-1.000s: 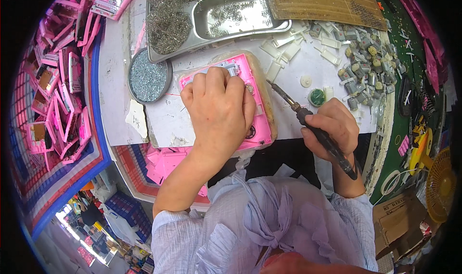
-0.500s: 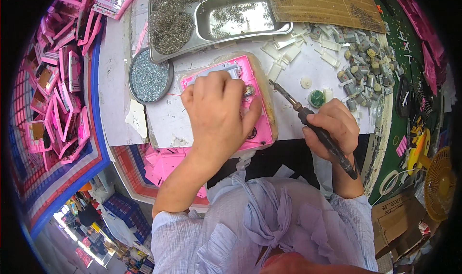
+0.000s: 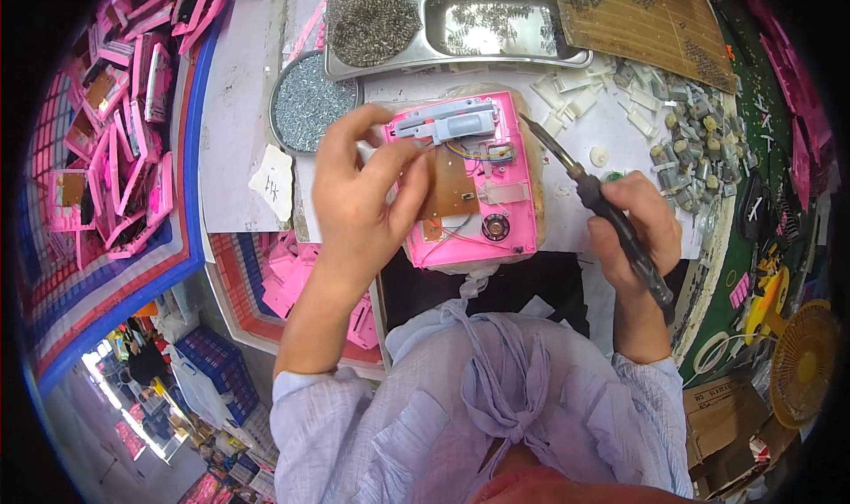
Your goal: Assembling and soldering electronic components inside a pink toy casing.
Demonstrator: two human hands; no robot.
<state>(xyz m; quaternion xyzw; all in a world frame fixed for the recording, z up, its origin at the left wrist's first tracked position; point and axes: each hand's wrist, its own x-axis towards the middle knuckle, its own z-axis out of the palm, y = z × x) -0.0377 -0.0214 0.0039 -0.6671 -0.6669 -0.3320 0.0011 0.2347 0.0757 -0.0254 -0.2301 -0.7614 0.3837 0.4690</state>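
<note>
A pink plastic housing [image 3: 524,230] lies open before me on a padded block. It holds a brown circuit board [image 3: 453,185], a grey sliding mechanism [image 3: 465,123], thin wires and a small round black speaker [image 3: 496,228]. Over the housing's left edge, my left hand [image 3: 363,185] has its fingers curled and thumb and forefinger close together; whatever they pinch is hidden. In my right hand [image 3: 642,230] is a soldering iron [image 3: 611,207] with a black handle. Its metal tip points up and left, just right of the housing, apart from the board.
A round dish of small screws [image 3: 310,106] stands left of the housing. Behind are a metal tray [image 3: 381,57] and a brown board [image 3: 637,17] with small metal parts. Small motors [image 3: 695,141] and white plastic pieces lie right. Pink housings fill a bin [image 3: 190,265] at far left.
My left hand has moved left off the middle of the housing, uncovering the board, wires and speaker. The soldering iron is still in my right hand. The whole view has shifted slightly.
</note>
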